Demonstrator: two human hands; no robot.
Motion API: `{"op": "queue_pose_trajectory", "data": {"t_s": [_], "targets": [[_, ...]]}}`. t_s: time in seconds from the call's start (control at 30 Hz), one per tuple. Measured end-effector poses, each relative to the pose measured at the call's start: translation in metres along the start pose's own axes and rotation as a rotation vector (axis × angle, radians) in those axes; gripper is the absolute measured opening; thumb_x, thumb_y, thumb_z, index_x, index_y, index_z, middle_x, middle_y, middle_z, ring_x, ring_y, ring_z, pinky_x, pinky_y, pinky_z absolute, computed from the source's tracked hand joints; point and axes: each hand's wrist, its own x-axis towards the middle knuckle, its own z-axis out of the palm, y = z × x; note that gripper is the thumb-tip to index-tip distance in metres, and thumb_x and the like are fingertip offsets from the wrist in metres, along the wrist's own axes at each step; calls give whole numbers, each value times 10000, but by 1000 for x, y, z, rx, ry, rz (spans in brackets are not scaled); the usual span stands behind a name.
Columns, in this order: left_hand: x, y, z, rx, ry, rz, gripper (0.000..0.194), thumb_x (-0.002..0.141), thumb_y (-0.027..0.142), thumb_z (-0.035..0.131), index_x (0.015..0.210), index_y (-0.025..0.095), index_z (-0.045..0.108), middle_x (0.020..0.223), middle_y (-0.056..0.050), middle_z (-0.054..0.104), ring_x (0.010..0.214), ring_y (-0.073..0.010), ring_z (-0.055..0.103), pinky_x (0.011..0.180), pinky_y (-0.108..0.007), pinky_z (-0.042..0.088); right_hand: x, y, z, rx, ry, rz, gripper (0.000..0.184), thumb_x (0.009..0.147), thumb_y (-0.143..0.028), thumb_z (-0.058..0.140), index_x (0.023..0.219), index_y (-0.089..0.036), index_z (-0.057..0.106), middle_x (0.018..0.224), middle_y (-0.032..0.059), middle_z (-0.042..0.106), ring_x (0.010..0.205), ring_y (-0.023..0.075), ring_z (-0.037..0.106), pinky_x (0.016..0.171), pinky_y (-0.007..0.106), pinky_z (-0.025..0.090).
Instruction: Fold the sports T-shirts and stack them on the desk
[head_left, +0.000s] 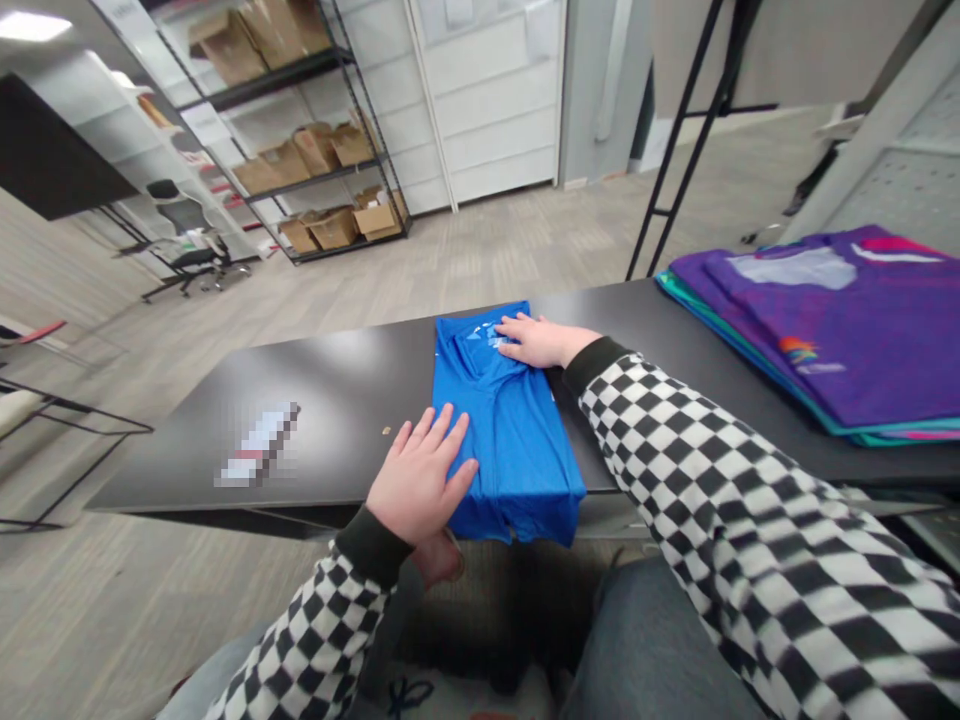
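Note:
A blue garment (499, 430), which looks like a folded shirt, lies lengthwise across the black table (352, 380), its near end hanging over the front edge. Light print shows near its far end. My right hand (536, 341) rests on that far end beside the print, palm down with fingers stretched out. Over the garment's left edge lies my left hand (424, 472), flat with its fingers spread. Neither hand grips the cloth.
A stack of folded garments (832, 320), purple on top, sits at the table's right. A blurred-out phone-like object (259, 445) lies on the left. Beyond the table stand a shelf rack (300, 180) with cardboard boxes and an office chair (187, 240).

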Motion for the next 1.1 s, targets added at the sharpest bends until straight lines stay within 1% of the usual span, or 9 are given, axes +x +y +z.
{"op": "queue_pose_trajectory", "data": {"t_s": [0.17,0.27,0.37,0.43,0.57,0.67,0.77,0.97,1.1], "targets": [[1,-1,3,-24,61,30,652,1122,539,605,1699,239,561,1778,-151,512,1669,-418,443,1353,-690,350,3,1,2,4,36,-25,577,1109,-540,635,1600,-237,658,1816,160,458,1708,450,349,1376,707,237],[-12,2,-2,-179,318,58,391,1120,380,596,1428,193,749,1495,-160,756,1460,-335,673,1264,-580,513,-7,-6,-9,54,112,-10,564,1141,-515,600,1607,-200,640,1756,182,540,1667,397,442,1379,657,264],[-56,10,11,-376,645,-8,252,1115,242,533,1159,209,780,1175,-115,818,1177,-261,775,1092,-491,626,-34,-23,-26,178,363,-8,544,1143,-508,584,1558,-169,679,1649,191,652,1568,341,571,1364,541,349],[-97,16,33,-487,714,-87,223,1107,232,537,1103,217,759,1105,-103,795,1102,-254,769,1010,-466,645,-66,-43,-33,290,581,-12,487,1127,-493,583,1471,-181,731,1522,177,744,1454,319,661,1299,496,446],[-153,26,91,-663,435,-349,254,1095,319,585,1260,200,737,1260,-141,785,1220,-279,748,1105,-488,598,-163,-93,-18,466,833,-13,306,1080,-419,590,1194,-223,796,1106,100,836,1075,283,780,1046,462,604],[-149,28,120,-853,243,-511,473,1037,432,696,1435,180,665,1464,-174,738,1408,-307,684,1228,-493,518,-237,-119,17,611,667,49,213,1039,-423,623,1008,-290,787,861,36,776,835,263,749,841,416,617],[-127,30,131,-1044,133,-484,543,997,484,764,1433,178,657,1468,-174,749,1418,-309,687,1244,-442,494,-281,-122,57,700,431,253,257,993,-495,620,885,-298,746,764,35,746,756,271,730,774,405,599],[-106,40,142,-1115,40,-515,526,976,523,787,1321,137,701,1248,-186,834,1132,-335,799,1041,-437,609,-278,-105,96,352,214,583,421,897,-578,655,617,-263,644,633,61,679,717,287,692,729,398,519],[-107,39,147,-1160,-69,-511,511,925,542,831,1225,130,798,1180,-176,867,1104,-369,827,995,-448,640,-269,-115,103,590,186,705,306,796,-506,780,694,-237,674,661,42,702,744,252,694,696,351,485]]}}
